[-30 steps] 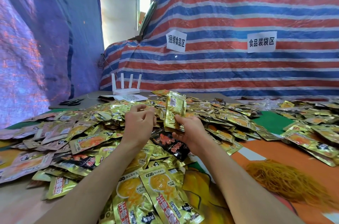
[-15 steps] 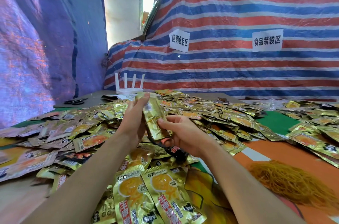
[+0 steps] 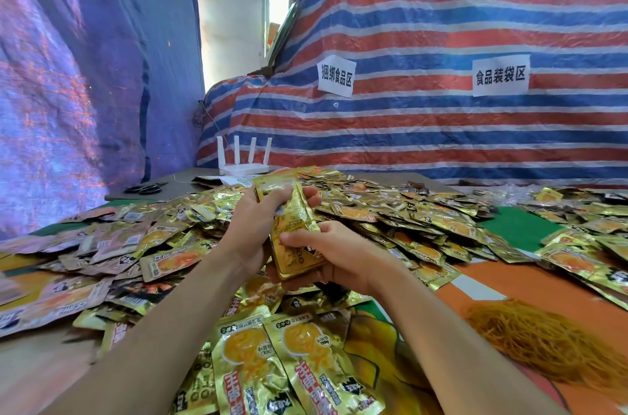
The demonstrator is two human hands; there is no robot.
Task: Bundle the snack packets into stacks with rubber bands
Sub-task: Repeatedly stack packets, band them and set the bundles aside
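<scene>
Left hand and right hand both clasp the gold packet stack; best square its edges flush before banding.

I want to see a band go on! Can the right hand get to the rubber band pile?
Probably yes: the rubber band pile lies uncovered right of the right hand, which grips the packet stack.

gold foil snack packets with orange print fill the middle; red, blue and white striped tarp upper right; amber rubber bands lower right; white router.
</scene>
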